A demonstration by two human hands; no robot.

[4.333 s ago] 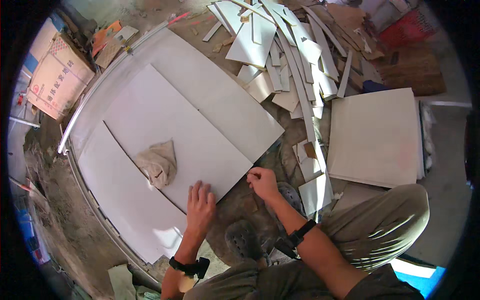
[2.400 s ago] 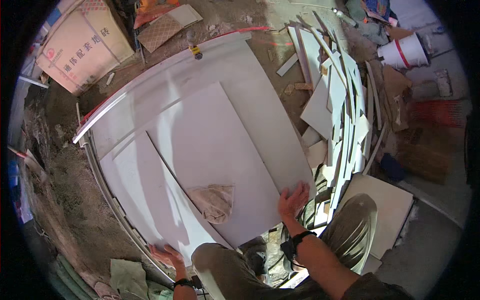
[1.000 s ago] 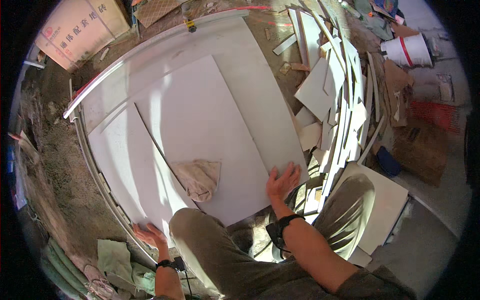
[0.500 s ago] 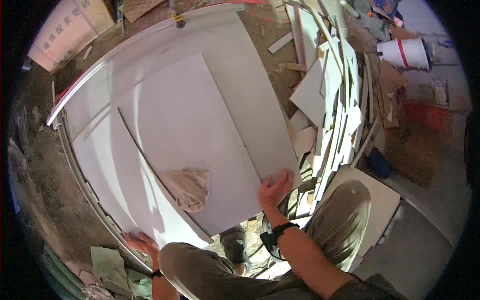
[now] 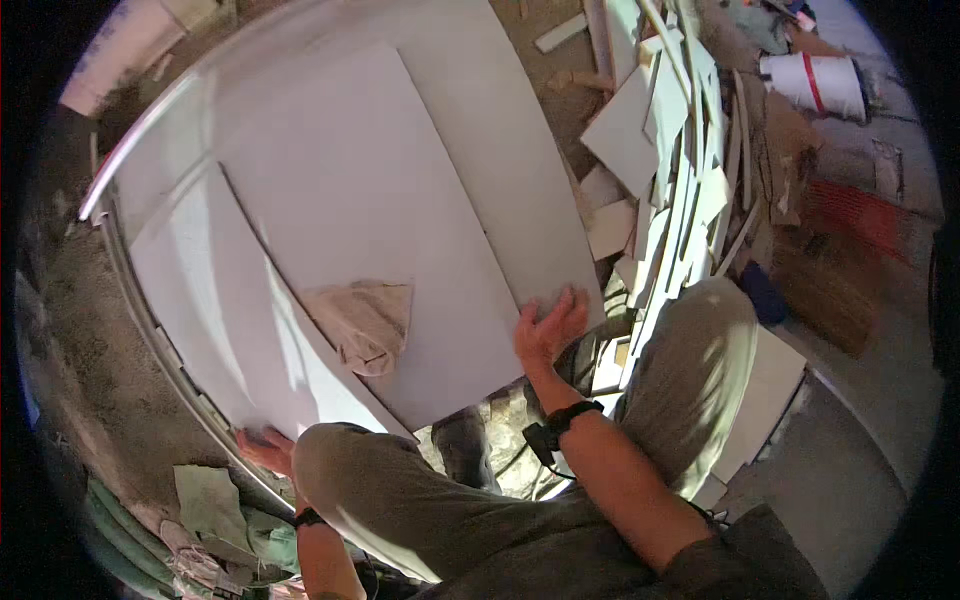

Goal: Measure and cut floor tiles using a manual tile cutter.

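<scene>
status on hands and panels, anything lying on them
Left hand at near edge of left panel. Right hand open at near end of right panel. Beige cloth lying on middle panel.

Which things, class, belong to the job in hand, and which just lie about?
Job: right panel, right hand on it; left panel, left hand at its edge; middle panel; perhaps the beige cloth.
Lying about: white bucket; pile of offcuts.
</scene>
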